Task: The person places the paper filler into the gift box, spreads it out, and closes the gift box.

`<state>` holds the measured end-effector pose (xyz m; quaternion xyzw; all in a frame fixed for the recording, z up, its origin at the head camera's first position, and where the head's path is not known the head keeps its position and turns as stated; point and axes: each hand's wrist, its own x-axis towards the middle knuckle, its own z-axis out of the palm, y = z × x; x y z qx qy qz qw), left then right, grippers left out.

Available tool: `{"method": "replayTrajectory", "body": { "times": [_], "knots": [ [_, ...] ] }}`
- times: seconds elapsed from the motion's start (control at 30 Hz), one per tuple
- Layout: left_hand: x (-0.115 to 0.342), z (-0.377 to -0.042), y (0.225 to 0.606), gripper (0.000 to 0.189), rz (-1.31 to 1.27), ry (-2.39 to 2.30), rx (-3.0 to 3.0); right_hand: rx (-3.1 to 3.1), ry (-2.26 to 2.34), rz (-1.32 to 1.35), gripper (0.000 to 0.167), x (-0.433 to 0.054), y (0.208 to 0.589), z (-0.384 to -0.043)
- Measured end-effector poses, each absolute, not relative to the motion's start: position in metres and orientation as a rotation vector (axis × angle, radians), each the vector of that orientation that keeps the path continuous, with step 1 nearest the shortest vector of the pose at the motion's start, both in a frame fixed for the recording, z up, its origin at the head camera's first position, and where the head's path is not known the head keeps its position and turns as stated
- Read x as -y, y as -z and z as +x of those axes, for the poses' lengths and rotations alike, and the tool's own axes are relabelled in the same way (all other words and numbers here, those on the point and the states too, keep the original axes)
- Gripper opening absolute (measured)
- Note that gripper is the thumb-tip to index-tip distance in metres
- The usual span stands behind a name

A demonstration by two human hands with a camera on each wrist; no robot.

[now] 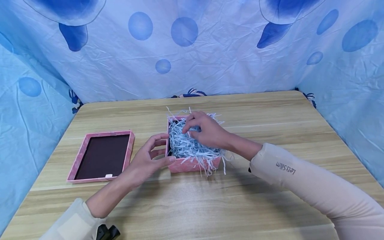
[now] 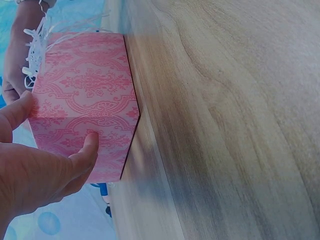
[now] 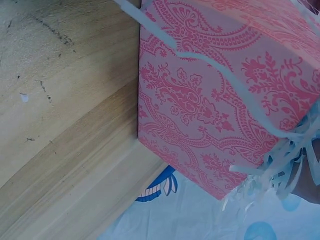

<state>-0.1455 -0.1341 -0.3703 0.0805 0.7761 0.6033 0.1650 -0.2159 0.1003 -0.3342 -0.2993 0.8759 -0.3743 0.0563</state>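
A pink patterned box [image 1: 180, 166] stands on the table, heaped with pale blue shredded paper [image 1: 183, 146]. Strands hang over its rim and front. At the box's left side is my left hand [image 1: 145, 163], fingers spread and loosely bent. Its thumb touches the rim near the front corner, and another fingertip is at the patterned side [image 2: 95, 100]. Over the shredded paper, my right hand [image 1: 207, 130] has its fingers bent downward, with a gap between thumb and forefinger. Its fingertips touch the heap. The right wrist view shows mostly the box's side [image 3: 200, 100] and loose strands.
A shallow pink-rimmed lid [image 1: 129, 150] with a dark inside lies left of the box, a small white tab [image 1: 108, 175] at its front edge. The wooden table [image 1: 270, 116] is bordered by blue printed curtains [image 1: 210, 73] behind and at both sides.
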Motion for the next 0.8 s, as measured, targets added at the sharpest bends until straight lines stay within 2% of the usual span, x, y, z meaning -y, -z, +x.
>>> {"method": "replayTrajectory", "body": {
  "times": [0.27,0.57,0.8],
  "knots": [
    [0.134,-0.146,0.371,0.072,0.234,-1.723,-2.212,-2.570,1.336,-0.925,0.038,-0.103,0.332,-0.215],
    [0.133,-0.146,0.371,0.072,0.237,-1.729,-2.212,-2.696,1.362,-0.882,0.033,-0.111,0.325,-0.214],
    [0.133,-0.146,0.371,0.073,0.231,-1.724,-2.215,-2.828,1.167,-0.759,0.054,-0.122,0.326,-0.211]
  ]
}}
